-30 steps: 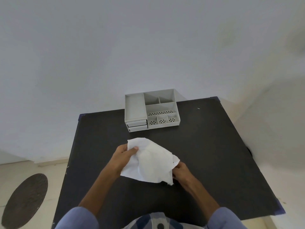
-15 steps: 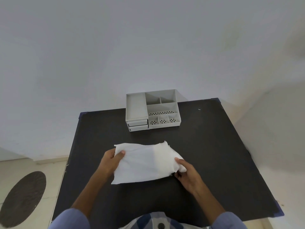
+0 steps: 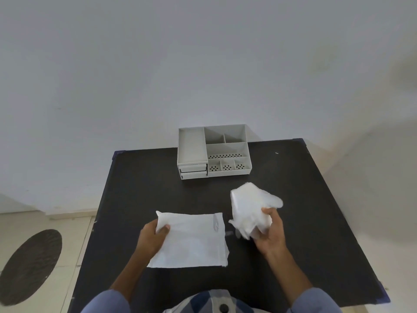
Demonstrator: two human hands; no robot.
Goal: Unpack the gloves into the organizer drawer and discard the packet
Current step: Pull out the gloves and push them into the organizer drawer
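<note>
Bulging gloves (image 3: 250, 208) within right hand (image 3: 270, 233)

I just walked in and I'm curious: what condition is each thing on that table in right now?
Gloves: out of the packet, bunched in the right hand.
Packet: flat on the table, pinned at its corner by the left hand.
Organizer: top compartments look empty.
Drawers: both shut.

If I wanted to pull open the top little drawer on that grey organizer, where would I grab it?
Judging from here, take the top drawer by its front face, coming from the near side of the table. The two drawers sit stacked at the organizer's left front, fronts towards the person. No handle is clear, so a pinch at the front's edge seems likeliest.
</note>
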